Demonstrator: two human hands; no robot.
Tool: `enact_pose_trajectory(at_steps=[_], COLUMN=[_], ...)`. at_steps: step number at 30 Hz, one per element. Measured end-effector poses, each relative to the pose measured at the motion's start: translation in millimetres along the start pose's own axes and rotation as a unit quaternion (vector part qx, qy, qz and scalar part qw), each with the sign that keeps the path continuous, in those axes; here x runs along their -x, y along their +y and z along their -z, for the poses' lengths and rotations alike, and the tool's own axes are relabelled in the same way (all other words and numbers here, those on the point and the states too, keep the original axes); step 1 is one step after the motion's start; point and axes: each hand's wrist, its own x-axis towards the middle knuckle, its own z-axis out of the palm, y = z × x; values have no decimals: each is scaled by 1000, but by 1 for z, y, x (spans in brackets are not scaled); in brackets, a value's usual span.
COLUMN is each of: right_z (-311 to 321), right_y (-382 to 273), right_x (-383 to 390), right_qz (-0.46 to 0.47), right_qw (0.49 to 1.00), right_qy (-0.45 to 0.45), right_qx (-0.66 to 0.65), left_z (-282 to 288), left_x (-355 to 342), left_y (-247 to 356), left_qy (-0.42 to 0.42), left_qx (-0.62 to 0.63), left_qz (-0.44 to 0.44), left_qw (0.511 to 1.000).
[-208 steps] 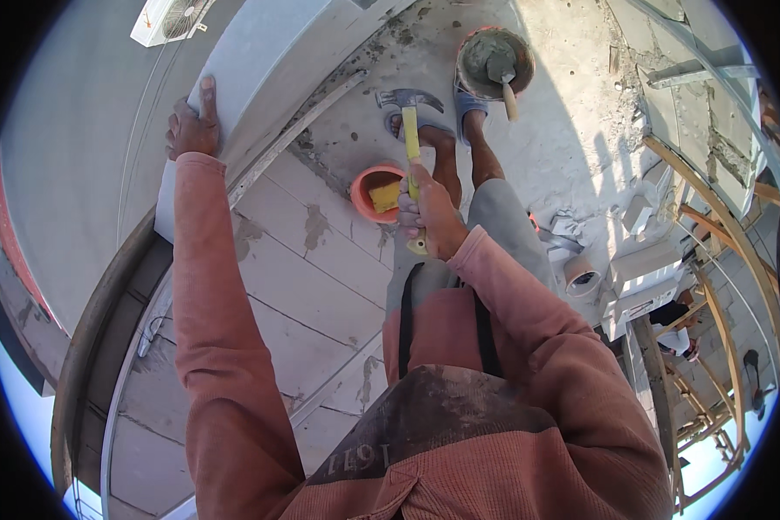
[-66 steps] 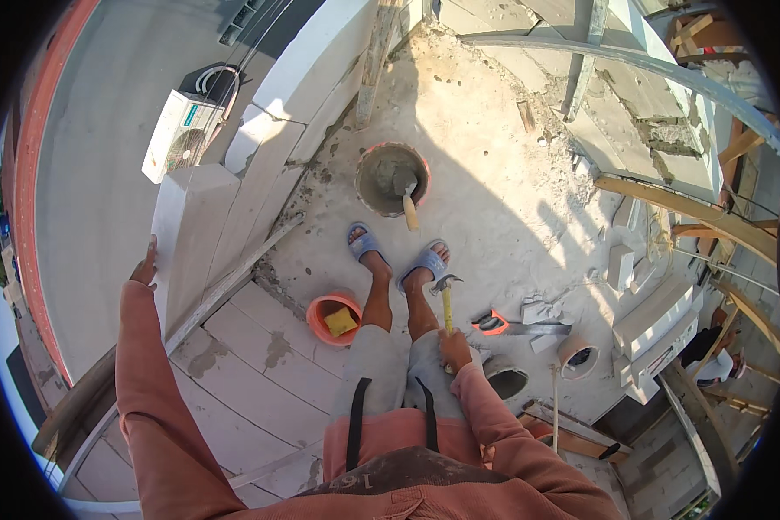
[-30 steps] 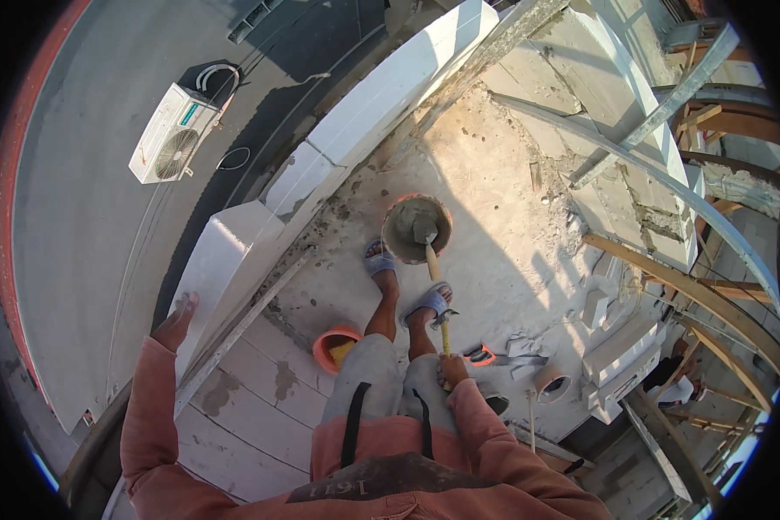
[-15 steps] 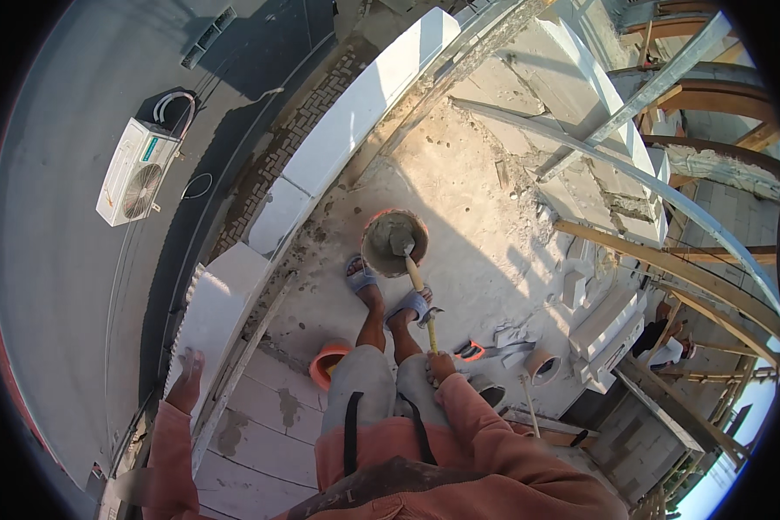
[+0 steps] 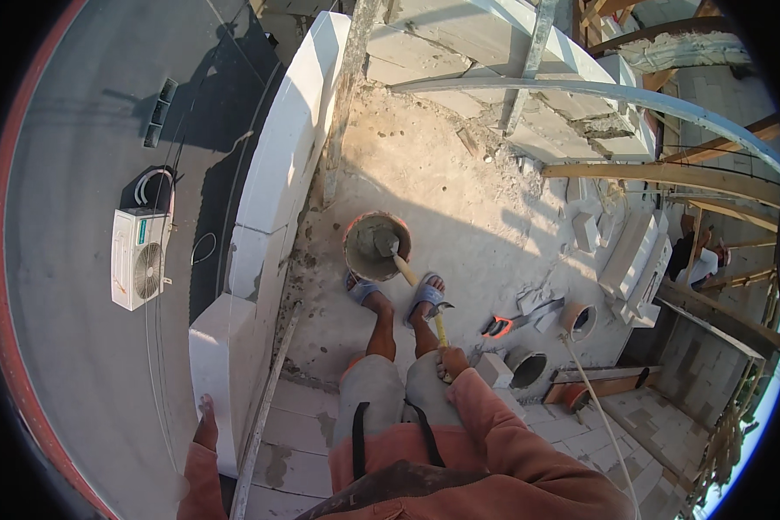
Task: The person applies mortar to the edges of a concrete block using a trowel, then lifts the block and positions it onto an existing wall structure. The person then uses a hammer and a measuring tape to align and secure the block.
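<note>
My left hand (image 5: 205,425) lies against the outer face of a white wall block (image 5: 221,342), fingers extended and not gripping. Beside my right knee, my right hand (image 5: 451,361) is closed round the yellow handle of a hammer (image 5: 442,319), its metal head pointing away from me. A bucket of wet mortar (image 5: 373,234) stands just beyond my sandalled feet. In it rests a trowel (image 5: 404,267), its wooden handle leaning over the rim toward me.
A low block wall (image 5: 264,204) runs along my left, with an air-conditioner unit (image 5: 140,260) beyond it. A handsaw (image 5: 511,322), loose blocks (image 5: 628,260) and buckets (image 5: 527,367) lie right. Metal bars (image 5: 581,84) and timber beams (image 5: 667,176) cross the right side. Another person (image 5: 705,263) is far right.
My view has turned, so the wall now runs more upright in the picture. My left hand still touches the block, its fingers less spread. The hammer stays in my right hand.
</note>
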Motion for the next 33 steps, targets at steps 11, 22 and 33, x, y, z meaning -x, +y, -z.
enact_pose_trajectory(at_steps=[11,22,33], right_z=[58,137,190], right_y=[11,0,36], right_x=[19,-6,-82], right_qz=[10,-9,112], right_qw=[999,999,980], right_qy=[40,-7,-13], right_qx=[11,-49,163], left_z=[23,-193,-362], left_x=[-4,33,17], left_y=[50,296,404], left_qy=[100,-69,-188], left_qx=[5,345,665], left_qz=[169,174,292], left_qw=[981,920,662])
